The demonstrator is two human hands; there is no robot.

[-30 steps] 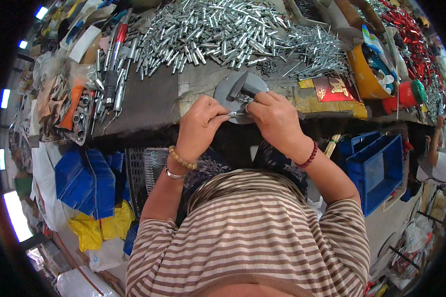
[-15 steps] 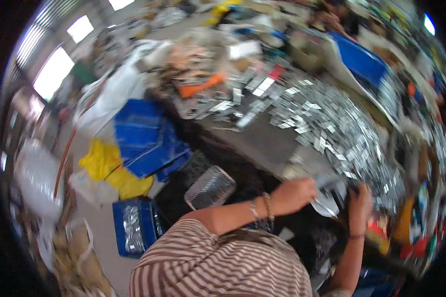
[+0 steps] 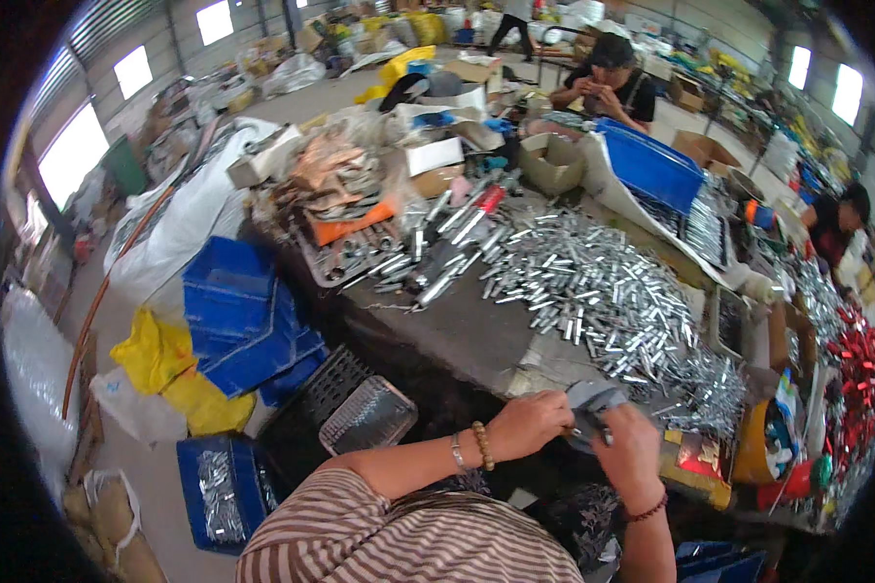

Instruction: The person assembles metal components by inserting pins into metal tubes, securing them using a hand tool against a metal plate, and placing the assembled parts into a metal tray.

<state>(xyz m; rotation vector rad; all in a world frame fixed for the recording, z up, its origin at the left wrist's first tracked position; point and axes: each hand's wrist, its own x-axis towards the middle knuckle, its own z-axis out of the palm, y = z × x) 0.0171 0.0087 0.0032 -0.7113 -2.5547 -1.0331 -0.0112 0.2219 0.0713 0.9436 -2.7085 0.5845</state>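
My left hand [image 3: 530, 425], with a beaded bracelet at its wrist, is closed with its fingertips at the edge of a soft grey cloth-like piece [image 3: 594, 396]. Facing it, my right hand [image 3: 631, 453] has its fingers curled onto the same piece. What lies between the left fingertips is too small to make out. Just beyond both hands, a large heap of short shiny metal tubes [image 3: 593, 291] spreads over the dark tabletop [image 3: 472, 330]. A few longer tubes, one with a red part [image 3: 491, 200], lie at the heap's far left.
Left of the table are blue bins [image 3: 228, 301], yellow bags [image 3: 156, 350], a wire-patterned tray [image 3: 367, 416] and a blue crate [image 3: 214, 491] holding shiny pieces. A blue tub [image 3: 647, 165] stands across the table. Two co-workers sit beyond it; red metal parts [image 3: 851, 369] lie far right.
The view has shifted and sharpened. My hands have come closer together, and the grey piece, which showed a pale rounded part hanging below, is now bunched between them.
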